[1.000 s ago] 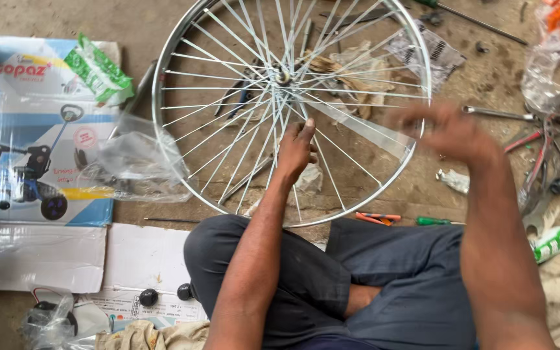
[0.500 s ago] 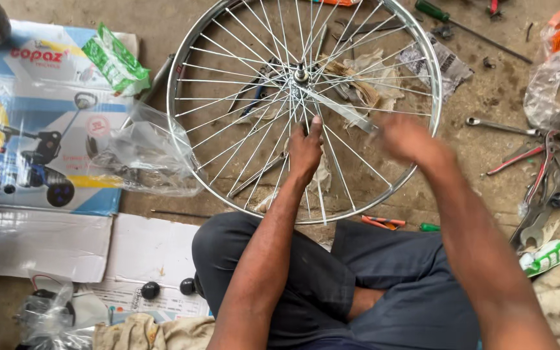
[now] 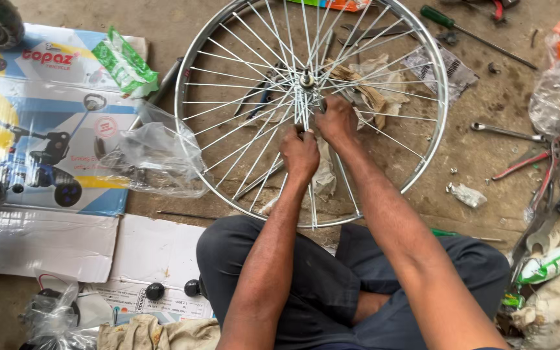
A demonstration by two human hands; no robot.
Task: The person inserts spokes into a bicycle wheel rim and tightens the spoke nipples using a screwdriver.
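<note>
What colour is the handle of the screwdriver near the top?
Green, in the head view: the screwdriver lies beyond the wheel.

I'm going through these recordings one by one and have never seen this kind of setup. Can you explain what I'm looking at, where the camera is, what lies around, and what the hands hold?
There is no machine here: a person sits on the ground, and a camera worn on their head looks down at their own two bare hands. In front of them lies a spoked bicycle wheel. The left hand and right hand both grip spokes close to the hub; what the fingers do there is too small to tell. Around the wheel lie a flattened printed cardboard box, a clear plastic bag, a green packet, a green-handled screwdriver and spanners and pliers at the right.
</note>
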